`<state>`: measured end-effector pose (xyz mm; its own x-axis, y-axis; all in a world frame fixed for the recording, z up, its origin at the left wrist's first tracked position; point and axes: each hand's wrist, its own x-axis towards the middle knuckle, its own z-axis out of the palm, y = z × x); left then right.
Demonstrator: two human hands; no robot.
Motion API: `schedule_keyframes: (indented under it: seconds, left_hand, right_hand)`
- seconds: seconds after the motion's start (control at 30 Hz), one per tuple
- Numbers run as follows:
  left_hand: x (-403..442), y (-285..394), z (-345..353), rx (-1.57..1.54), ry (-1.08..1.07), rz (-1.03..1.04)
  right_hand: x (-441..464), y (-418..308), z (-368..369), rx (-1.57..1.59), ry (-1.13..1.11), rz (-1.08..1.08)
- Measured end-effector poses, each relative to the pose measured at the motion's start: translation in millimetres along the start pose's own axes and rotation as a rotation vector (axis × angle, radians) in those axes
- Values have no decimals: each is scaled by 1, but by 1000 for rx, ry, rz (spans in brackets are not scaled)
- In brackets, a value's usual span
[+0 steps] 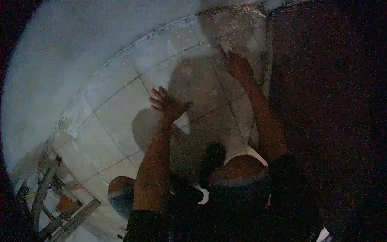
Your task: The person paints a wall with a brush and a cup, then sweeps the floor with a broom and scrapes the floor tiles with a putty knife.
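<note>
Left hand (167, 105): fingers spread, thumb out to the right, palm low over the tiled floor (117, 117), mid-scene. Whether it bears on the surface or hovers just above, cannot tell. Right hand (241, 67): farther off and to the right, fingers bunched toward the floor near its far edge. Something thin and pale (227, 52) shows by the fingertips; too dim to say whether it is pinched (poor light throughout, much grain).

Floor tiles lie under and around both hands, square-laid with dark joints. Judged by look: hard, stiff, heavy for their thickness, likely to chip at corners. They seem bedded down, so no edge offers a grip; flat palm or fingertips suit the face best. Dust could make it slick. The thin piece, if loose, is probably light, best taken by its near end.

Outward: a rough, crumbly border (161, 29) runs along the far and left edge of the tiles, pale grey surface (60, 68) beyond, perhaps a wall. Right side: a dark expanse, unreadable. Near left: crossed wooden slats (76, 220) with a brownish-orange block (65, 204) among them. Nearest: the person's own bent knee (238, 171).
</note>
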<state>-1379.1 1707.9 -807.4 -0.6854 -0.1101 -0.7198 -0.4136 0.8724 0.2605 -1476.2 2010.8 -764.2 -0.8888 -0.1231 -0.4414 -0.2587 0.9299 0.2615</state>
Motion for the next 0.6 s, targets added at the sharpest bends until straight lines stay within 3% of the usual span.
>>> schedule_keyframes:
  seconds: [0.23,0.3,0.33,0.4,0.43,0.5,0.6]
  left_hand:
    - [17,-10,14,62,-7,83]
    - [11,-10,19,83,49,57]
    - [10,-9,18,80,50,53]
    - [12,-12,15,92,24,82]
    - [14,-17,19,93,15,79]
    - [24,-19,28,122,68,108]
    - [0,-6,-2,58,-6,62]
  right_hand:
    - [44,30,48,-66,36,32]
    - [15,27,25,241,170,26]
    - [22,30,16,238,170,22]
    - [41,29,2,-354,-99,-143]
    - [35,20,-5,-353,-107,-147]
    - [18,9,-21,453,127,266]
    - [38,23,3,276,133,134]
